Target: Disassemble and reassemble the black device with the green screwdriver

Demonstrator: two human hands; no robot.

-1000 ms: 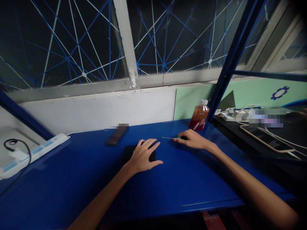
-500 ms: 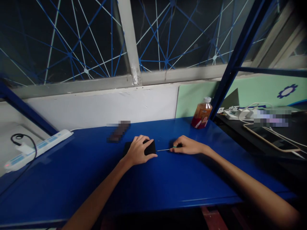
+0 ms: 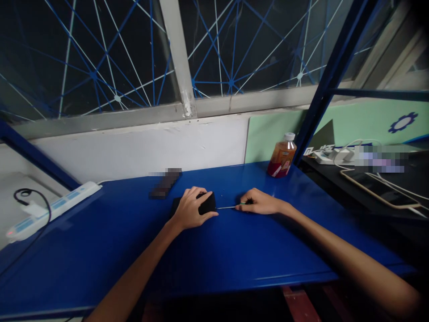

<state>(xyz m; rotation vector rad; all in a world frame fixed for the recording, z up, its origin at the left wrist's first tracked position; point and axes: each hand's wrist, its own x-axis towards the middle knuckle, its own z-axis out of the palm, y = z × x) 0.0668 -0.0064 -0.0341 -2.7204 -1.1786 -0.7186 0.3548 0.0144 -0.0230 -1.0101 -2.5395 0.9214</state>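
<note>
A flat black box-like object (image 3: 208, 205) lies on the blue table (image 3: 214, 259), partly hidden under my left hand (image 3: 192, 208). My left fingers reach over its top and the thumb runs along its near right edge, gripping it. My right hand (image 3: 255, 201) is closed around the handle of a thin screwdriver (image 3: 227, 207); only a bit of green handle shows. The metal shaft points left, lying nearly level. Its tip is at the right end of the black object, and whether it touches is too small to tell.
Behind my left hand lies a dark, blurred-out flat object (image 3: 166, 183). A drink bottle (image 3: 282, 155) stands at the back right. A white power strip (image 3: 55, 210) with a black cable lies at the left. On a black table at the right are a phone (image 3: 378, 188) and white cables.
The view has shifted slightly. My hands keep nearly the same pose, and the screwdriver tip remains beside the right end of the black object.
</note>
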